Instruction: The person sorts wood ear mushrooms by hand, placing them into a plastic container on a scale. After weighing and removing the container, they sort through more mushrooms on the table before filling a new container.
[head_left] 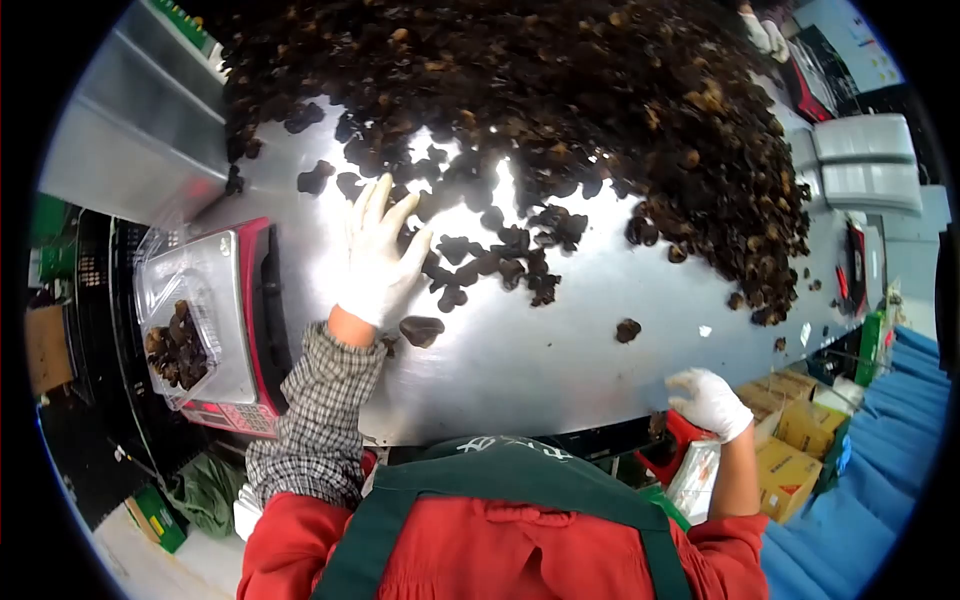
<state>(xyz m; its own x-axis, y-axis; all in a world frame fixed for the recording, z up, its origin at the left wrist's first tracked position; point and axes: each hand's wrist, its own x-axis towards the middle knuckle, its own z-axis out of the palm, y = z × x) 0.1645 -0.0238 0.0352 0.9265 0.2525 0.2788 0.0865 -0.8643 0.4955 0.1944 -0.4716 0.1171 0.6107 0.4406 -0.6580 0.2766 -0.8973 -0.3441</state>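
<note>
My left hand (380, 255), in a white glove, reaches over the metal table with its fingers spread and nothing in its grasp. Its fingertips are beside loose dark wood ear mushrooms (485, 262). A single larger mushroom piece (422, 331) lies just right of the wrist. My right hand (712, 403), also white-gloved, is at the table's front edge. Its fingers are loosely bent and apart, with no held thing visible. On the left, a clear plastic box (205, 310) containing some mushrooms sits on a red-trimmed scale (243, 255).
A large heap of mushrooms (520, 90) covers the back of the metal table (480, 370). A metal bin (140, 120) stands at the upper left. Stacked clear containers (868, 165) are at the right, and cardboard boxes (790, 465) sit below. Another person's gloved hand (765, 38) shows at the top right.
</note>
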